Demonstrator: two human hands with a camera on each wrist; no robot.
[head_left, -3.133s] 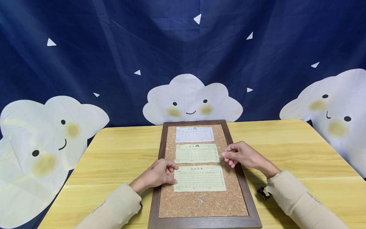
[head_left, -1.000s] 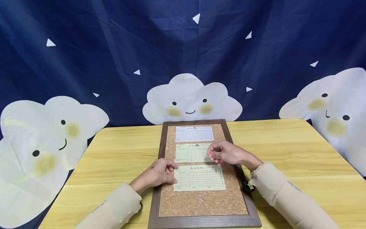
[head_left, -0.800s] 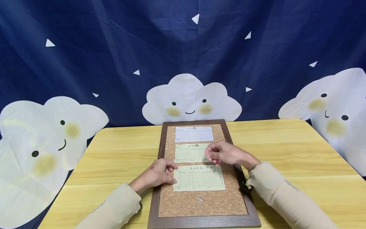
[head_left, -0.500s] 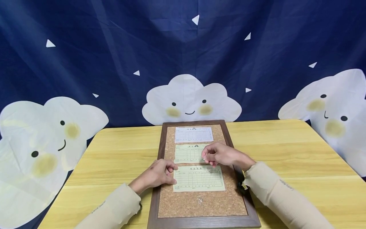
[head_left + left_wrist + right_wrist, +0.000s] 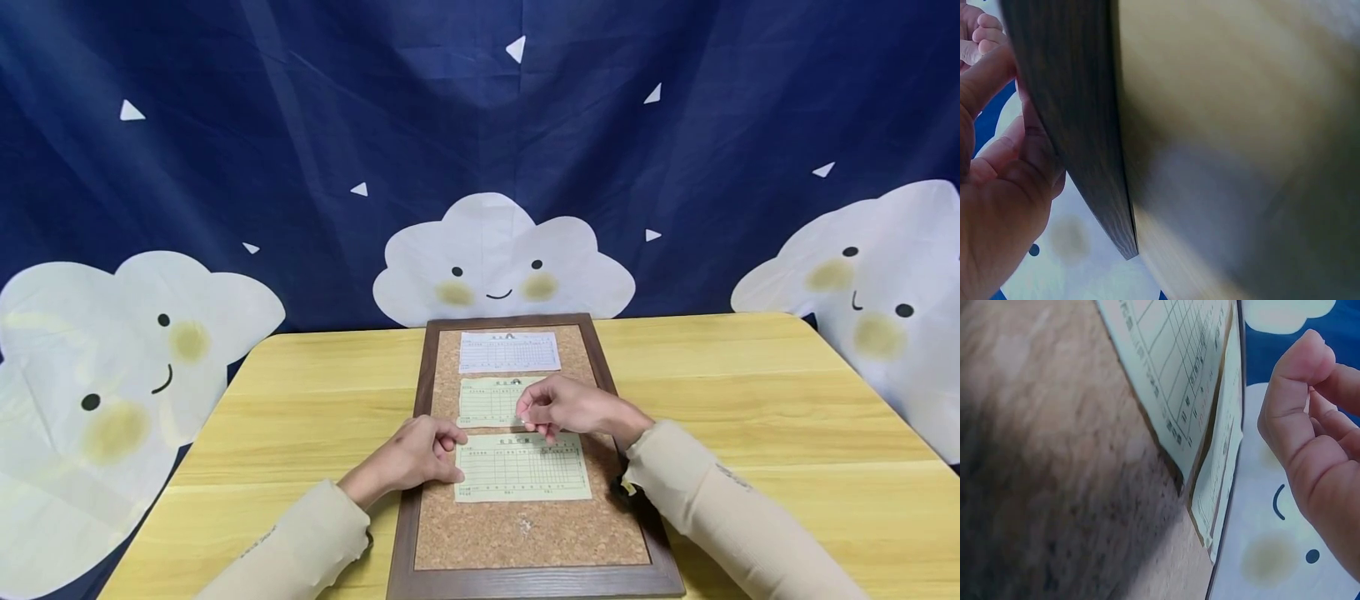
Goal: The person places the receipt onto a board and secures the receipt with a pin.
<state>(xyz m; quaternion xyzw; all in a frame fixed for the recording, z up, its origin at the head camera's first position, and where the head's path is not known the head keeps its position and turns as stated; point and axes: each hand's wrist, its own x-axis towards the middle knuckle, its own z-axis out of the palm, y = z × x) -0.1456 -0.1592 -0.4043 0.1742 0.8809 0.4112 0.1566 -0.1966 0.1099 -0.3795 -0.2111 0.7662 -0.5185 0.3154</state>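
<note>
A framed cork board (image 5: 465,542) lies on the table, bearing three printed receipt slips. The nearest pale green slip (image 5: 517,479) has my left hand (image 5: 412,454) at its left edge, index finger and thumb touching it, spread apart. My right hand (image 5: 570,408) hovers over the slip's top edge and pinches a tiny silvery thumbtack (image 5: 523,419) between thumb and index finger. Behind it lies the middle green slip (image 5: 483,402), partly covered by that hand. In the right wrist view the thumb and index tips meet above the paper, and the tack is hidden.
A white slip (image 5: 506,354) lies at the board's far end; small shiny tack heads show on it and the middle slip. The dark wooden frame (image 5: 540,581) rims the board. A blue cloud-print curtain (image 5: 480,125) hangs behind the yellow wooden table (image 5: 322,375).
My right hand has moved left from the board's right side to over the upper edge of the nearest slip, still pinching. My left hand has stayed at the slip's left edge.
</note>
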